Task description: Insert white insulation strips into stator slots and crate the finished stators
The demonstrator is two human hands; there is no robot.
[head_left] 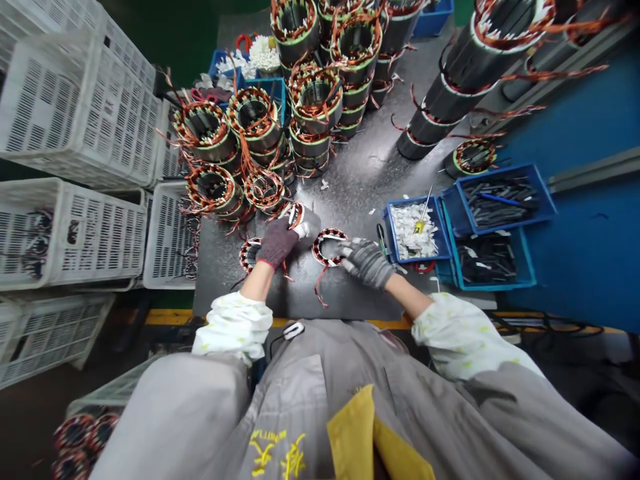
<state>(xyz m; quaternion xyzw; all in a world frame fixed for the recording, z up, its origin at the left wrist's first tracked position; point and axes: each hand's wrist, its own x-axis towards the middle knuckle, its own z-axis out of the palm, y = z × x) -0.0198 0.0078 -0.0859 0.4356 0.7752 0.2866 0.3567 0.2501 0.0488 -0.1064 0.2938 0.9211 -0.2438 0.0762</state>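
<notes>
A wound metal ring (330, 245) was kept flat on the table (360, 180), steadied by the right hand (369, 262) with fingers curled on its edge. Beside it, another ring (299, 217) was gripped by the left hand (277, 241), tipped up. Stacked rings (260, 133) were kept just behind, easy to reach.

My grey worktable (360, 180) has white plastic crates (75, 233) stacked left of it and a blue wall (590, 253) right of it.
</notes>
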